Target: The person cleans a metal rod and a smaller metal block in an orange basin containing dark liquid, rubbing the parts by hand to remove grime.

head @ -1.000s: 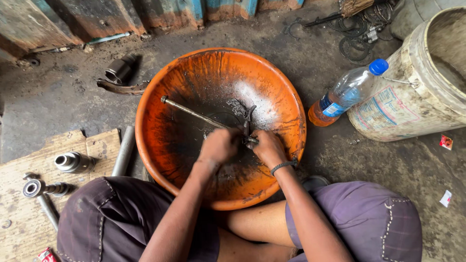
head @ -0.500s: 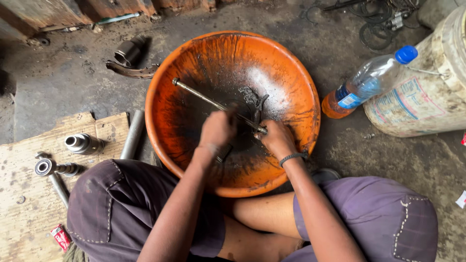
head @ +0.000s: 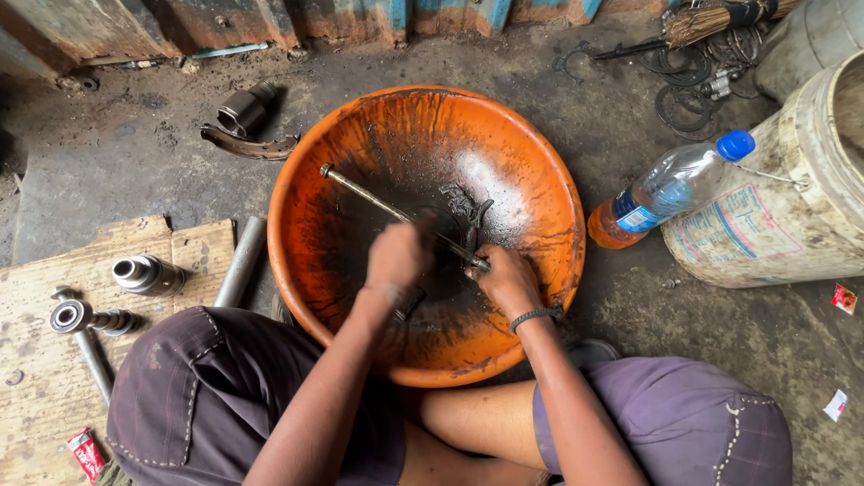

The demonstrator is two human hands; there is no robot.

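Hands work inside the orange basin, the right hand closed around the near end of a long metal rod lying across the oily bottom, the left hand (blurred, grip unclear) just beside it over the rod.
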